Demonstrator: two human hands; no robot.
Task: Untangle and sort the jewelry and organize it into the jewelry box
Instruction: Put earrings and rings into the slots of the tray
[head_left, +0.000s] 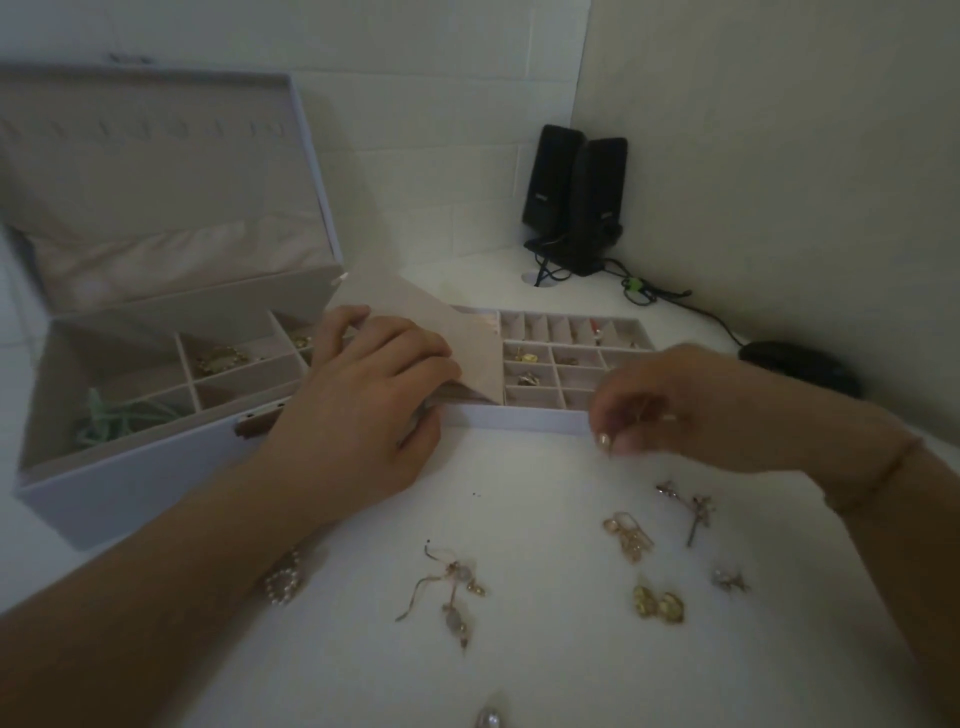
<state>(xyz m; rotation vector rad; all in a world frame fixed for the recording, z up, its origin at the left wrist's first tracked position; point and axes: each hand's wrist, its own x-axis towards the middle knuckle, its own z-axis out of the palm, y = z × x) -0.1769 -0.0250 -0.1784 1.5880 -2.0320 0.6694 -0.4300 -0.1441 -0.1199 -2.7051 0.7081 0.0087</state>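
At the bottom edge of the frame a pale pearl-like piece (488, 718) peeks in, and just above it on the white tabletop (545, 675) your loose jewelry lies scattered: a rose-gold drop-earring pair with grey stones (453, 592) at lower centre, a chunky gold earring pair (657, 605) to its right, a small silver charm (729, 580) further right, a gold hoop cluster (628, 535) and a thin rose-gold dangling pair (688, 506) above those. A pearl bracelet (284, 579) shows beside your left forearm. Your right hand (675, 410), at centre right, has its fingertips drawn together low over the table; it is blurred, so you cannot tell whether it pinches anything. Your left hand (363, 395) curls around a beige fabric flap (441, 338) lifted over the white compartmented tray (519, 418), whose small cells hold a few gold pieces. Left of it stands the open white jewelry box (130, 483), lid raised, with gold items and a mint-green ribbon (124, 413) inside. In the upper right corner stand two black speakers (576, 197), and a black mouse (800, 364).
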